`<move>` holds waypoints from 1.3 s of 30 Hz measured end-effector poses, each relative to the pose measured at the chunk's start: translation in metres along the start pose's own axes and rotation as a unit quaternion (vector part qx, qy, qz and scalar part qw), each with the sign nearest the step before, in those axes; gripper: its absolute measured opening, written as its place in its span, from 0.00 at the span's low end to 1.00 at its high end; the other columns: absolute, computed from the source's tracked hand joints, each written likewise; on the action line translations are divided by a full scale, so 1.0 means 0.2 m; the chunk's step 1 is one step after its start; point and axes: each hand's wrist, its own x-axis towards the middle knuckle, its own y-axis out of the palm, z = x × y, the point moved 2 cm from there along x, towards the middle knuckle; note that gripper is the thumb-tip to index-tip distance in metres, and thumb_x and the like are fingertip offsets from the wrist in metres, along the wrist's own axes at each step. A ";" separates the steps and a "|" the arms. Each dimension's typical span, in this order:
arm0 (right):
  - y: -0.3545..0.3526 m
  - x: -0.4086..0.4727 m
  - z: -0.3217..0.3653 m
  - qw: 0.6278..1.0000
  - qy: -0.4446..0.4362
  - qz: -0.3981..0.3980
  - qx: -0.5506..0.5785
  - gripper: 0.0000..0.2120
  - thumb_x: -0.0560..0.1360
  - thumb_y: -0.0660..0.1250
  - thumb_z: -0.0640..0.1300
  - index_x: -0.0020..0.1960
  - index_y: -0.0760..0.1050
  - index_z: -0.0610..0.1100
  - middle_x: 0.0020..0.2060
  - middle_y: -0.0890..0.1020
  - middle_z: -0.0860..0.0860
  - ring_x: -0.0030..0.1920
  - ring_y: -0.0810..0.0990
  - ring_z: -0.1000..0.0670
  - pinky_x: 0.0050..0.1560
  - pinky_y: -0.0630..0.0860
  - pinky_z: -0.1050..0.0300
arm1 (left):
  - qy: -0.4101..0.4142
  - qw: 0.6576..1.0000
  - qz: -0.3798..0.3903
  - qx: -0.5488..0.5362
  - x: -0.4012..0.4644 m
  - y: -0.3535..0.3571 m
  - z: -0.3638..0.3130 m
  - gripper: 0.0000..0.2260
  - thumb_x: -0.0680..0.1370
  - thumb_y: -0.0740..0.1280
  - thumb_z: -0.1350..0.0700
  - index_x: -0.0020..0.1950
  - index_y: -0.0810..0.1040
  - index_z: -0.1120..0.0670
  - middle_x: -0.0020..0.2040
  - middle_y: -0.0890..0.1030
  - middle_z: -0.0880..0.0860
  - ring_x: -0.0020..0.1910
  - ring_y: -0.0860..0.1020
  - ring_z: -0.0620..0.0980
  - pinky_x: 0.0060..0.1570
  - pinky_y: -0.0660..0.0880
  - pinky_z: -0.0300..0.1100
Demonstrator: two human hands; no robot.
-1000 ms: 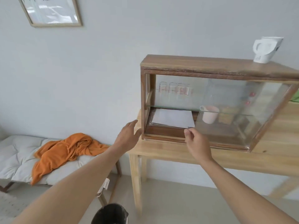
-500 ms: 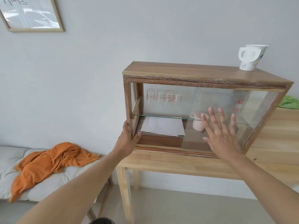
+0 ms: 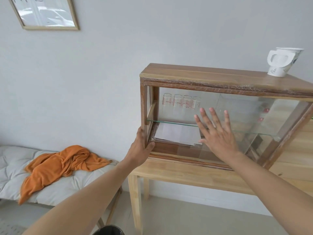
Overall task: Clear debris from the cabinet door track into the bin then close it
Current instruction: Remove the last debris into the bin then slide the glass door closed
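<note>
**A:** While the wooden worktop point(image 3: 194, 177) takes up the right side, the glass-front cabinet point(image 3: 220, 77) sits right at its left end, its left post nearly flush with the worktop's edge. Past that edge it's open air down to the floor.

**B:** And the bed point(image 3: 15, 168)?

**A:** Low on the left, well apart from the cabinet, with an orange cloth point(image 3: 57, 165) heaped on it. The bin point(image 3: 108, 230) only peeks in as a dark rim at the bottom of view, below the worktop's left corner.

**B:** Where's the door?

**A:** The sliding glass door point(image 3: 250, 119) covers the right part of the front; its left edge looks to be around the middle, but with the glare I can't tell exactly. The track point(image 3: 186, 159) runs along the cabinet's bottom front rail. Any debris in it is too small to make out.

**B:** Hands?

**A:** Left hand point(image 3: 140, 150) has its grip wrapped around the cabinet's lower left post. Right hand point(image 3: 218, 134) lies flat on the glass, fingers point(image 3: 204, 116) spread apart, clamped on nothing.

**B:** Other bits?

**A:** White sheets point(image 3: 176, 133) on the bottom, left side; four glasses point(image 3: 182, 100) on the glass shelf point(image 3: 169, 122); a paper cup point(image 3: 282, 62) on top at the right; a framed picture point(image 3: 45, 13) on the wall, upper left.
</note>
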 end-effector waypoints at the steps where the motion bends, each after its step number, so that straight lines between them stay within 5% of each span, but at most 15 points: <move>1: -0.01 0.05 0.05 1.000 -0.006 -0.002 0.001 0.63 0.70 0.82 0.60 0.90 0.46 0.45 0.90 0.46 0.42 0.88 0.45 0.34 0.83 0.40 0.22 | -0.001 1.000 0.005 0.003 0.00 0.00 0.01 0.34 0.85 0.65 0.50 0.82 0.46 0.48 0.77 0.70 0.49 0.73 0.72 0.54 0.62 0.66 0.43; 8: -0.02 0.24 0.31 1.000 -0.016 -0.013 0.016 0.63 0.71 0.80 0.62 0.90 0.43 0.46 0.90 0.44 0.44 0.88 0.43 0.36 0.82 0.32 0.26 | -0.009 0.999 0.020 0.023 0.00 -0.02 0.05 0.38 0.83 0.64 0.45 0.83 0.41 0.45 0.83 0.63 0.52 0.80 0.63 0.56 0.76 0.64 0.54; 25: -0.02 0.43 0.56 0.998 -0.009 -0.040 0.038 0.64 0.72 0.76 0.67 0.89 0.40 0.45 0.89 0.43 0.46 0.87 0.36 0.35 0.82 0.29 0.28 | 0.000 1.000 -0.004 0.029 0.04 0.02 0.08 0.35 0.83 0.66 0.51 0.82 0.46 0.46 0.77 0.72 0.52 0.72 0.74 0.57 0.67 0.69 0.46; 35: 0.06 0.12 0.25 0.998 -0.042 -0.037 -0.007 0.64 0.70 0.80 0.65 0.90 0.45 0.45 0.90 0.46 0.44 0.89 0.46 0.38 0.83 0.38 0.23 | -0.018 0.999 -0.003 0.036 0.03 0.00 0.10 0.36 0.84 0.65 0.51 0.83 0.44 0.45 0.81 0.66 0.51 0.79 0.65 0.56 0.74 0.64 0.50; 39: 0.10 0.05 0.13 0.996 -0.070 -0.018 -0.051 0.64 0.69 0.78 0.69 0.90 0.45 0.46 0.90 0.45 0.45 0.88 0.48 0.38 0.83 0.41 0.22 | -0.013 0.999 -0.006 0.046 0.03 0.02 0.11 0.37 0.83 0.65 0.51 0.83 0.43 0.43 0.80 0.68 0.51 0.77 0.69 0.58 0.73 0.68 0.55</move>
